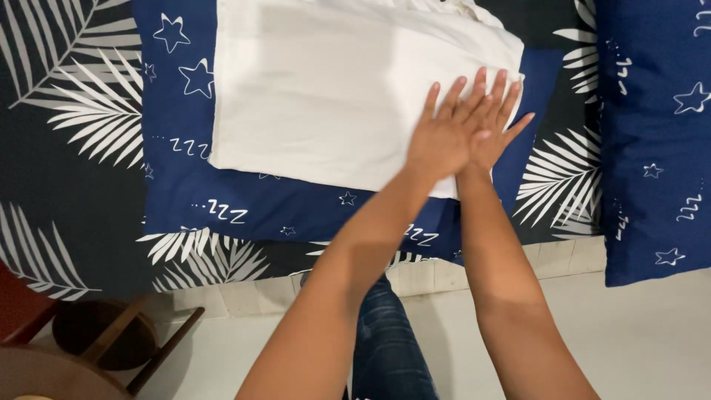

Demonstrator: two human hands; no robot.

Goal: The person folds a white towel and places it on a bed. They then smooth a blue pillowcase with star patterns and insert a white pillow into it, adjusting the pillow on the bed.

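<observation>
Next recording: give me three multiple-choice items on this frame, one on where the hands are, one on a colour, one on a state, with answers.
1. Where do both hands rest?
A. on the folded white cloth's right end
B. on the wooden stool
C. on the tiled floor

2. What colour is the star-patterned pillow under the cloth?
A. red
B. dark blue
C. green

3. How are the hands set?
A. clenched in fists
B. flat, fingers spread, overlapping
C. far apart

Answers:
1 A: the left hand and right hand lie on the folded white cloth.
2 B: the star-patterned pillow is dark blue.
3 B: open palms press down, one partly over the other.
</observation>
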